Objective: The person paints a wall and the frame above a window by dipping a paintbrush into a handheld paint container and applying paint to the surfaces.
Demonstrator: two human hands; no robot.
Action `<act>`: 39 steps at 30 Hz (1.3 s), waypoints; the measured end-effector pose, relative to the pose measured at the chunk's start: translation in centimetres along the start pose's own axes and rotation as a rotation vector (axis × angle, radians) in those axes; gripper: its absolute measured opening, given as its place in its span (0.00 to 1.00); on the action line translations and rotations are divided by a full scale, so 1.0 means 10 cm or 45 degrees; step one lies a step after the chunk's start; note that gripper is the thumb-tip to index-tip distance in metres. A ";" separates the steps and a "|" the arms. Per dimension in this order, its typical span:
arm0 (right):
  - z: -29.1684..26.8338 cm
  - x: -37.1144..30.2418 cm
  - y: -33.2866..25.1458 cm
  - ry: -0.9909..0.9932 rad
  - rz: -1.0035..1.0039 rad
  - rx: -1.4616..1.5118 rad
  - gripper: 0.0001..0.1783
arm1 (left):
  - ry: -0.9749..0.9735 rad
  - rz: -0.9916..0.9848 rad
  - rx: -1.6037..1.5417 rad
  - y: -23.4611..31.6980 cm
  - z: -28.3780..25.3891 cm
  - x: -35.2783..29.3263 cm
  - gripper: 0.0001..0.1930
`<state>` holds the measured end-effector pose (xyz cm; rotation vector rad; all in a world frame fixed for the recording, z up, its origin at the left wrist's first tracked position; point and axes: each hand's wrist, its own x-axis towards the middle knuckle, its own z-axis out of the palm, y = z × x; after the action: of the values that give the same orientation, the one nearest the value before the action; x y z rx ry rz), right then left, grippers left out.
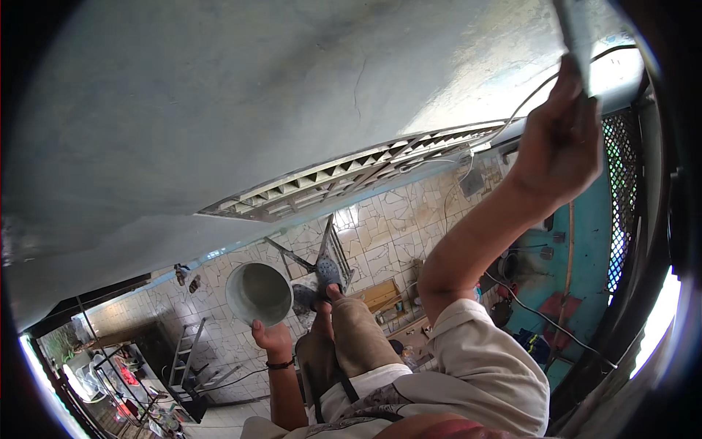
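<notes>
My left hand grips a pale round bucket by its near rim, low in front of my legs. Inside, the bucket looks greyish; what it holds cannot be made out. Raised at the upper right, my right hand is closed round a flat, pale tool that points up toward the wall. Motion blurs the tool, and the frame cuts off its far end, so its exact kind is unclear. Beside it spreads the grey-white wall, which has a thin crack and a brighter patch near my right hand.
I stand high on a metal support, above a floor of irregular tiles. A slatted vent crosses the wall's lower part. A loose cable hangs near my right hand. A ladder and a cluttered rack are at lower left.
</notes>
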<state>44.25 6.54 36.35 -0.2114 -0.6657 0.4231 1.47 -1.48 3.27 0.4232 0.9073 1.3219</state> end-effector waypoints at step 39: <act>-1.83 -1.04 0.42 0.963 -0.070 -0.510 0.06 | 0.029 -0.002 0.074 0.04 -0.15 0.04 0.41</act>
<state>47.27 4.63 15.19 -0.6910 -0.0010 0.1266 0.05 -1.36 2.55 0.4530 0.9669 1.3034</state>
